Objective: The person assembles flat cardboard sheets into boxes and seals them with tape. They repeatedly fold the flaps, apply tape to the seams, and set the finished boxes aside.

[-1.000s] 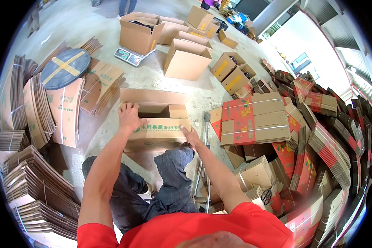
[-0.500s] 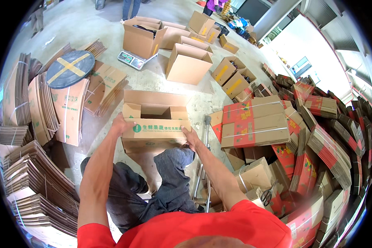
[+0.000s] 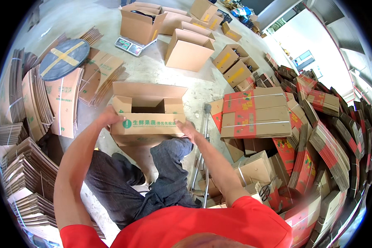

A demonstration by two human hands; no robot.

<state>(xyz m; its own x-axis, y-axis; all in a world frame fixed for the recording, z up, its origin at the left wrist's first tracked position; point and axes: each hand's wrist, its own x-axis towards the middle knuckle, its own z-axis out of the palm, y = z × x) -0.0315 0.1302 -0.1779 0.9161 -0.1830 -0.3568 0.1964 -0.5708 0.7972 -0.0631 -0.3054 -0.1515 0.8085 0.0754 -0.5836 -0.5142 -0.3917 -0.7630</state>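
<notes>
Head view: we have a brown carton (image 3: 148, 124) with its top unfolded, front and centre ahead of the person's knees (image 3: 171, 149), over the grey concrete floor (image 3: 101, 51); whether its bottom rests on the floor we can't tell. Left hand (image 3: 110, 116) pinches the carton's left edge, thumb on the printed front panel, fingers mostly hidden behind. Right hand (image 3: 187, 129) pinches the right edge near the front panel's lower corner, thumb in front, fingertips out of sight. Handling, our judgement: light if unfilled, though the dark inside doesn't show its bottom; stiff along the walls, soft at the creases, where the raised back flap (image 3: 149, 88) would likely fold if pulled. Dry, dull cardboard, so slip risk looks low; not fragile, but a panel could buckle under a hard squeeze. Best hold, we'd say: both side edges, low by the corners, where walls meet and brace each other; avoid the loose flaps. Around it: metal pole (image 3: 206, 124) near the carton's right side, red-banded flat cartons (image 3: 256, 113) beyond that, tied flat cartons (image 3: 62, 105) to the left, digital scale (image 3: 130, 46) farther off, bearing another carton (image 3: 137, 28).
</notes>
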